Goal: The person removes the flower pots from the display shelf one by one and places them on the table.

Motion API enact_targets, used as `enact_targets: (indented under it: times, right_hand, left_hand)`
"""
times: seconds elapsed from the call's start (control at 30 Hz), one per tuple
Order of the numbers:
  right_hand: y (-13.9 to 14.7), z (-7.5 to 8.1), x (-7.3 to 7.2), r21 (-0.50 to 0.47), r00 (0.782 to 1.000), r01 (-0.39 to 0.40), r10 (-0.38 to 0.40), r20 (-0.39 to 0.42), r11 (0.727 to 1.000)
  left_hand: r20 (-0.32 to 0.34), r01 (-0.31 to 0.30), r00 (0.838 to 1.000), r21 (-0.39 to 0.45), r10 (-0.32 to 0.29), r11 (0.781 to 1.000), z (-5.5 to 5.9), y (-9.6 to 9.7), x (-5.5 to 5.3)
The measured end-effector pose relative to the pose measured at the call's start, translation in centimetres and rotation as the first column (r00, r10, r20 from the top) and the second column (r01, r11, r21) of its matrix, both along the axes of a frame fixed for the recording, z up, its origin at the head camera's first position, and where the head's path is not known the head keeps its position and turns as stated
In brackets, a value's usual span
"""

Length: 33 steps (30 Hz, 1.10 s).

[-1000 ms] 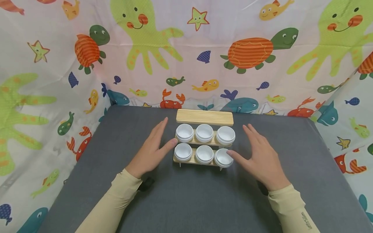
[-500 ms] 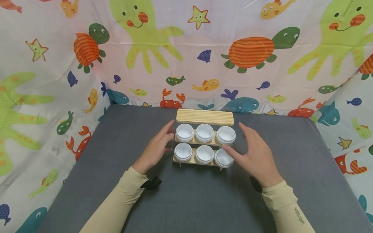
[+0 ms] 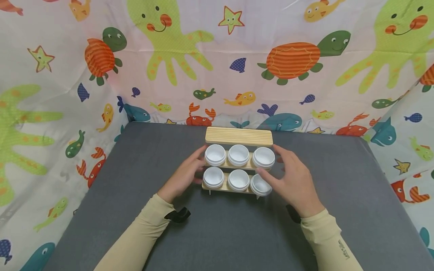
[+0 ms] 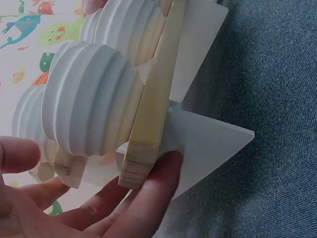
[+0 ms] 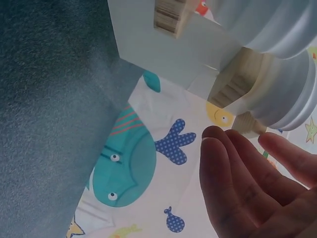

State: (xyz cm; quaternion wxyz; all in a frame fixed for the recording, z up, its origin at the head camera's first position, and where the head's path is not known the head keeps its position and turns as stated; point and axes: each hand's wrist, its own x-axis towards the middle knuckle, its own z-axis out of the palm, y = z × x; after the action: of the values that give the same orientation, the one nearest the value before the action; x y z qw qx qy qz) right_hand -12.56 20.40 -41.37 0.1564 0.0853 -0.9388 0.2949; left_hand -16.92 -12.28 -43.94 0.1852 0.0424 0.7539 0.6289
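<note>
Head view: left hand [image 3: 183,175] and right hand [image 3: 293,181] are flanking a tiered pale-wood rack [image 3: 239,136] of round white bowls [image 3: 238,155] at far centre, fingers standing wide of thumbs — both sitting closer than earlier.

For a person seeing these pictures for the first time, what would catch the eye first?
Probably the bright sea-animal cloth, hanging behind the grey table. Then the six white cups, in two rows on a tiered wooden stand between the left hand and the right hand.
</note>
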Motion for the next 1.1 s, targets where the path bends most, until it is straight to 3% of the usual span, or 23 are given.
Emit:
enact_targets:
  times: [0.3, 1.1]
  right_hand:
    - [-0.20, 0.31, -0.21, -0.012, 1.000, -0.009, 0.009, -0.017, 1.000]
    - [-0.56, 0.55, -0.35, 0.002, 1.000, -0.016, 0.016, 0.004, 1.000]
  left_hand:
    - [-0.044, 0.029, 0.999, 0.024, -0.028, 0.999, -0.76, -0.20, -0.08]
    - [-0.030, 0.009, 1.000, 0.041, -0.008, 0.999, -0.99, -0.20, -0.06]
